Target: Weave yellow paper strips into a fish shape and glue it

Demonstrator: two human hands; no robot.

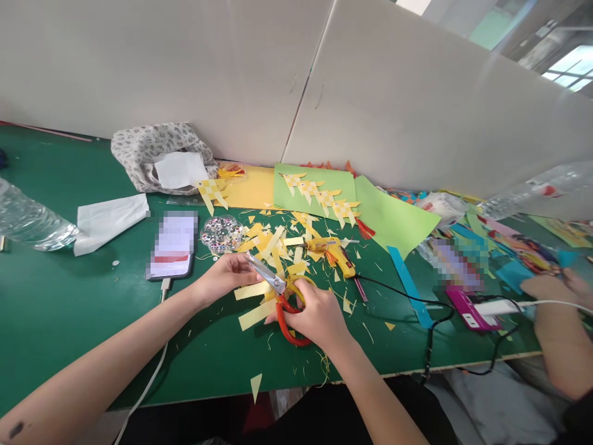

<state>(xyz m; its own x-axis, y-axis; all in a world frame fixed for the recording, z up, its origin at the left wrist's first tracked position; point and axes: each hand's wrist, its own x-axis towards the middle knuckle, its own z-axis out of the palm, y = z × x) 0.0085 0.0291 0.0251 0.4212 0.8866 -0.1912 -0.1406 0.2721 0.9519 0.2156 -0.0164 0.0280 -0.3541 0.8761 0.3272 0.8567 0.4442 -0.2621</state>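
My right hand [319, 312] is closed around the red and yellow handles of a pair of scissors [267, 273], whose metal blades point up and left. Fingers bent together, my left hand [226, 277] is at the blade tips; whatever it pinches is hidden or too small to make out. Pale yellow paper strips [256, 316] show just under and between the hands. Behind them lies a heap of yellow paper scraps [265, 242], with a yellow glue gun [331, 252] at its right side.
A phone [173, 246] on a white cable and a round case of small beads [221, 233] lie left. Woven yellow paper fish [324, 199] rest on green paper [393, 216] at the back. A black cord [403, 287] runs right to a magenta power strip [470, 312], near another person's arm [558, 337].
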